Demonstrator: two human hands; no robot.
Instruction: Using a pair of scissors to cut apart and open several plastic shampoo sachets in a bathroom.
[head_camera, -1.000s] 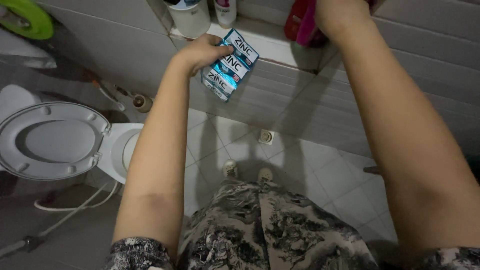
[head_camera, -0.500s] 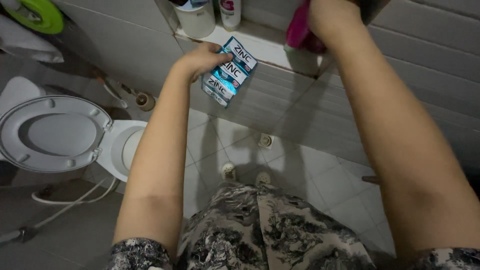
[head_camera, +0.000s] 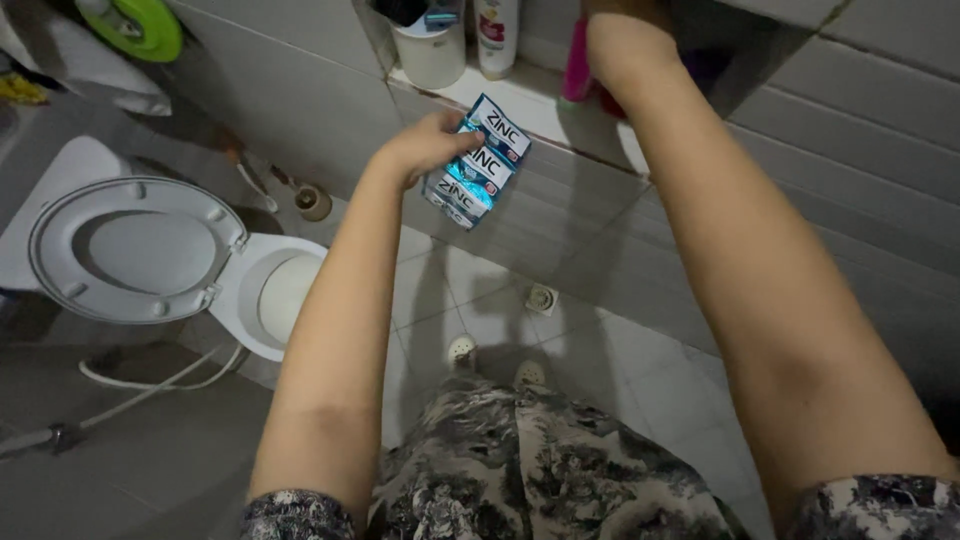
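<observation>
Currently the left hand (head_camera: 425, 148) holds a strip of sachets (head_camera: 477, 162), fingers curled over its upper left edge, thumb side toward the wall. The strip hangs just below and in front of the tiled ledge (head_camera: 545, 108), its top corner overlapping the ledge lip; it is not resting on the ledge. Judged from this, the strip is in hand and not set down anywhere.

The right hand (head_camera: 615, 30) reaches up into the ledge recess at the frame's top edge, next to a pink bottle (head_camera: 576, 62). Its fingers are cut off by the frame, so I cannot tell how far open it is or whether it grips the bottle.

Materials and shapes:
- Sachets: glossy blue and white foil, flat rectangles joined in a row, the strip slightly bowed and tilted.
- Ledge: pale glazed tile with a darker stained joint along its front lip.
- White cup (head_camera: 432, 50): smooth cylinder, holding dark items, standing at the ledge's left end.
- White bottle (head_camera: 497, 35): upright, just right of the cup.
- Wall below ledge: long grey horizontal tiles, matte.
- Toilet (head_camera: 250, 290): white, hard gloss, seat and lid (head_camera: 135, 250) raised, to the left.
- Floor (head_camera: 470, 300): square light tiles with a small round drain (head_camera: 541, 298).
- Patterned dark-and-cream fabric (head_camera: 520, 470) covers the person's body below.
</observation>
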